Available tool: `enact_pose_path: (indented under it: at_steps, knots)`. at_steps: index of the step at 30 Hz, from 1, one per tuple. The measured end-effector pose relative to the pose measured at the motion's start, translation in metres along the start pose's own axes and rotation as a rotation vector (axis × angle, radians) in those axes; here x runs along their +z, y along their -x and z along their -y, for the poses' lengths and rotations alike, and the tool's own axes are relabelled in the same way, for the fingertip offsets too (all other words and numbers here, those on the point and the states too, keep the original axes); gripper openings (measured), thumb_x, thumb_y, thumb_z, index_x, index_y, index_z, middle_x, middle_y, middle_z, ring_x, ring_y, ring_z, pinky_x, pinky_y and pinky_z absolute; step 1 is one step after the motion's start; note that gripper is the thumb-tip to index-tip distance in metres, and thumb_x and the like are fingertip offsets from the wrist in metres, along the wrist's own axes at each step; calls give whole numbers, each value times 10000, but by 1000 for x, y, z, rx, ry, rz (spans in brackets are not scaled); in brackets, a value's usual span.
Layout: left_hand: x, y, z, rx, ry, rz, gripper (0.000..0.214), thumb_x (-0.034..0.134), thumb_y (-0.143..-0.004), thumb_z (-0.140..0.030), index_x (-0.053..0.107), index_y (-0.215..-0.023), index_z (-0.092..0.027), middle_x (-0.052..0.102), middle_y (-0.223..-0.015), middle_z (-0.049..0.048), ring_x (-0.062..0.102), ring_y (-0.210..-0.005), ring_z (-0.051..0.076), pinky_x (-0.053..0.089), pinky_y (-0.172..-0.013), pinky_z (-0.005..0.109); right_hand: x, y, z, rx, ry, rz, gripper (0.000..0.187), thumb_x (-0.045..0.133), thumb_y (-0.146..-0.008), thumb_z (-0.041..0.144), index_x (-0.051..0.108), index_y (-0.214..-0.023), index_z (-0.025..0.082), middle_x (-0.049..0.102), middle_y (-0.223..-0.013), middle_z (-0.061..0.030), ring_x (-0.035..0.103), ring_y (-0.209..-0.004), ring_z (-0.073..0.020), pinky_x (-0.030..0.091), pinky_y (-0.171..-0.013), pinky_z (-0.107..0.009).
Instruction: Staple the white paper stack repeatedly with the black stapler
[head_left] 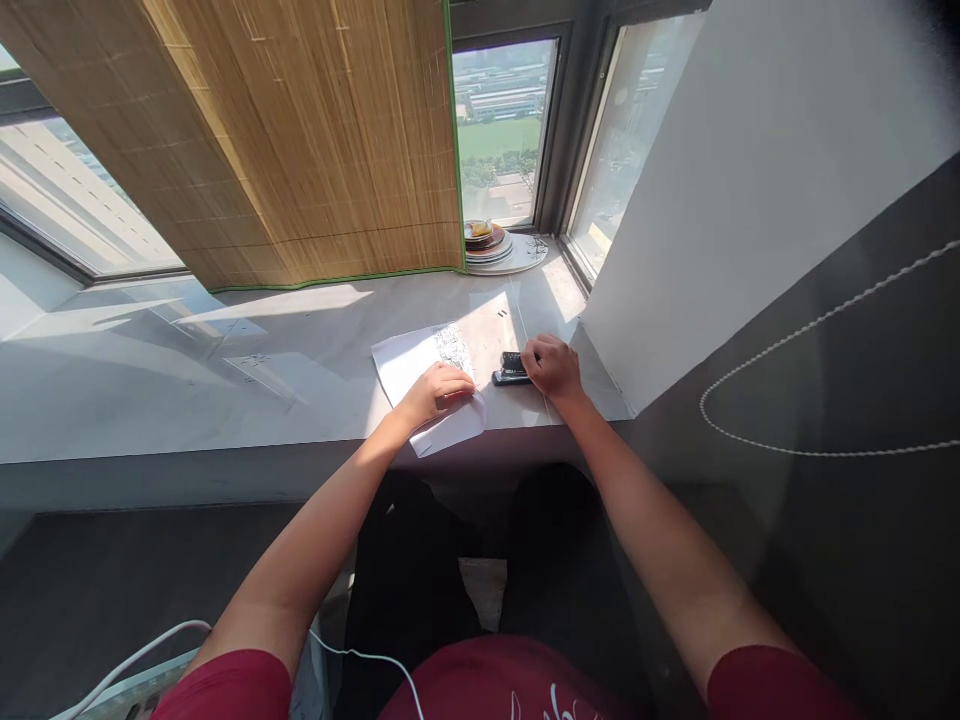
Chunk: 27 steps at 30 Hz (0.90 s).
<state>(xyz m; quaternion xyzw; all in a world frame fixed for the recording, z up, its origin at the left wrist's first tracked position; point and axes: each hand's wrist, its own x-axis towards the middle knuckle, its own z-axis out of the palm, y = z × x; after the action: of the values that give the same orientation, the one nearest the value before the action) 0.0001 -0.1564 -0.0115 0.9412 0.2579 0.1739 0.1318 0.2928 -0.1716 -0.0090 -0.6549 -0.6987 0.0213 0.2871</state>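
Our left hand [437, 396] has its fingers curled closed on the papers [406, 362] at the near edge of the sill [285, 425]; our right hand [553, 368] is bunched over the right end of the black stapler [511, 378], just right of them (how firmly it grips, we cannot tell). Since a near corner overhangs, a loosened left hold could let the sheets slide or crease; uneven pressure from our right might skid the stapler. Farther off lie small dark bits [502, 314], then a bamboo blind [315, 140] blocking the far left, and stacked plates [491, 255] beside the window [502, 140].
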Motion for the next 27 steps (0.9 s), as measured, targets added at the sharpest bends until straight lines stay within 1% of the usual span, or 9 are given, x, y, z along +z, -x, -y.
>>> enact_pose_path:
  at_steps: [4,9,12,15,17,20,23,25,27]
  knots:
    - [-4,-1,-7,-16,5,13,347,441,-1118,-326,772,-1123,-223,841,-1222,101,757,-1160,283,505,-1093,499,-3,0,2,0,-9,-6,383,430,-1022,259,703,-759,208,648,-833,-70,557,-850,-220,278,-663,-312]
    - [-5,0,-11,-38,46,-22,346,432,-1139,-361,758,-1114,-246,839,-1202,73,750,-1155,263,484,-1076,474,-4,0,3,4,-16,-5,381,431,-1017,255,678,-730,207,634,-811,-66,546,-822,-211,275,-654,-310]
    - [-3,-1,-10,-42,20,0,351,427,-1145,-377,762,-1141,-272,835,-1217,56,746,-1176,256,475,-1072,480,-4,0,2,2,-10,-8,378,433,-1016,255,671,-726,208,637,-810,-65,546,-819,-211,272,-653,-311]
    - [-3,-4,-9,-35,-6,27,361,432,-1149,-375,777,-1173,-273,828,-1228,62,739,-1182,259,474,-1092,495,-2,-1,1,-1,-6,-5,381,430,-1019,255,682,-737,209,654,-824,-68,557,-831,-215,277,-658,-309]
    - [-4,-6,-8,6,-3,28,354,448,-1150,-358,789,-1181,-268,811,-1262,72,720,-1213,263,484,-1109,496,-1,-1,0,-5,-8,-6,385,427,-1024,257,687,-744,208,662,-838,-71,563,-840,-216,280,-659,-307]
    - [-4,-6,-10,51,-27,-25,330,505,-1139,-352,818,-1152,-249,755,-1315,125,684,-1218,285,540,-1046,480,0,-2,-1,-4,-1,-1,393,422,-1032,253,688,-748,204,657,-839,-71,560,-839,-212,277,-656,-305]
    - [-5,0,-13,60,-24,-29,337,508,-1146,-349,808,-1249,-233,728,-1275,146,688,-1140,271,581,-979,444,1,-2,-2,0,11,-2,387,432,-1034,245,699,-757,199,644,-835,-66,547,-834,-204,255,-648,-303]
    - [-6,5,-15,73,4,-3,371,474,-1161,-347,758,-1367,-226,727,-1308,142,692,-1183,268,583,-1026,443,3,-2,-3,22,26,-27,370,453,-1032,245,714,-775,196,633,-838,-65,535,-840,-205,234,-644,-305]
    - [-8,10,-15,76,26,15,393,447,-1170,-356,724,-1416,-224,713,-1401,144,674,-1279,279,568,-1092,452,5,-2,-4,70,46,-75,351,473,-1032,242,726,-793,193,616,-830,-64,516,-844,-209,213,-643,-309]
